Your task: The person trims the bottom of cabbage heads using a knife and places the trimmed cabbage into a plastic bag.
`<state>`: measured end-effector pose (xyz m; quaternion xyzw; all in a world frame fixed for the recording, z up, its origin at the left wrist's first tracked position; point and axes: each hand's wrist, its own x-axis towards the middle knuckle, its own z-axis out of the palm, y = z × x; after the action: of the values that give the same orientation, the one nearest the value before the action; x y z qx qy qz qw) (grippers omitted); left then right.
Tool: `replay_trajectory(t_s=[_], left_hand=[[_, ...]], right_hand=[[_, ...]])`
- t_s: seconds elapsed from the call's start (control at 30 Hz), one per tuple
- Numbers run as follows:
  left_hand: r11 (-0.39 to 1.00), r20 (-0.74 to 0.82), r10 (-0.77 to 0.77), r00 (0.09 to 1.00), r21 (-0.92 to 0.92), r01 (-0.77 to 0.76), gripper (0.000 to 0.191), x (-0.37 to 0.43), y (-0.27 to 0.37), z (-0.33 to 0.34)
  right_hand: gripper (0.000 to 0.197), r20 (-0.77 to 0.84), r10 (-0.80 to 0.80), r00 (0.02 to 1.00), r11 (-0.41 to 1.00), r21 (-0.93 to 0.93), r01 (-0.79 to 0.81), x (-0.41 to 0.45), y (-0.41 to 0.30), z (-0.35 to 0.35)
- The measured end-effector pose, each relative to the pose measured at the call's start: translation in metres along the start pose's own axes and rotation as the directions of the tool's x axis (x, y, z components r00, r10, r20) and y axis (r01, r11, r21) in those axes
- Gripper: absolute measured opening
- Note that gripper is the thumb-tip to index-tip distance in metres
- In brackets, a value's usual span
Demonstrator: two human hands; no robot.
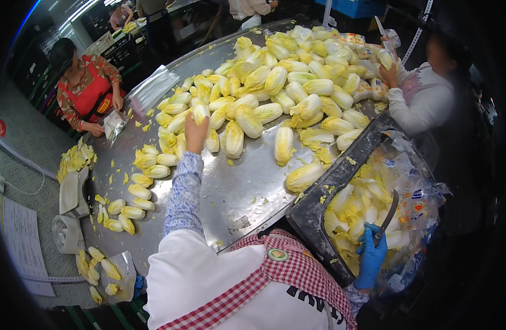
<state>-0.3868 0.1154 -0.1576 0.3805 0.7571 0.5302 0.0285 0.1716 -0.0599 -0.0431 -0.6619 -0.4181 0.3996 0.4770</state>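
On the far left part of the steel table, my bare left hand grips a small napa cabbage among other trimmed heads. My right hand, in a blue glove, is closed around the handle of a curved knife. Its blade points up over a black plastic crate filled with loose yellow cabbage leaves. A large pile of napa cabbages covers the back of the table. One cabbage lies close to the crate's rim.
A co-worker in a red apron handles a plastic bag at the left, beside stacked clear bags. Another person at the right holds a knife and cabbage. A scale stands at the left edge, near small cabbages.
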Motion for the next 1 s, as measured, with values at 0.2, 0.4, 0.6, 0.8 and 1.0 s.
replay_trajectory(t_s=[0.2,0.4,0.6,0.8,1.0], left_hand=[[0.975,0.267,-0.098,0.959,0.221,0.038,0.078,-0.002,0.049,0.015],[0.842,0.387,-0.117,0.915,0.526,-0.115,0.09,-0.08,0.031,0.1],[0.081,0.861,-0.243,0.447,-0.441,0.894,0.036,-0.119,0.058,0.095],[-0.016,0.938,0.192,0.289,-0.291,0.957,0.048,-0.207,0.227,0.073],[0.084,0.861,0.477,-0.176,0.154,0.984,0.057,-0.284,0.303,0.057]], right_hand=[[0.016,0.021,-0.02,1.0,0.999,-0.031,0.02,0.003,-0.009,0.018],[0.024,0.066,0.022,0.998,0.997,-0.076,-0.017,-0.005,-0.013,0.01],[0.021,0.009,0.033,0.999,0.999,0.022,-0.034,-0.011,-0.017,0.006],[0.071,0.088,-0.16,0.983,0.983,0.11,0.15,-0.008,-0.033,0.047],[0.081,0.121,-0.634,0.764,0.739,-0.198,0.644,0.006,-0.026,0.034]])
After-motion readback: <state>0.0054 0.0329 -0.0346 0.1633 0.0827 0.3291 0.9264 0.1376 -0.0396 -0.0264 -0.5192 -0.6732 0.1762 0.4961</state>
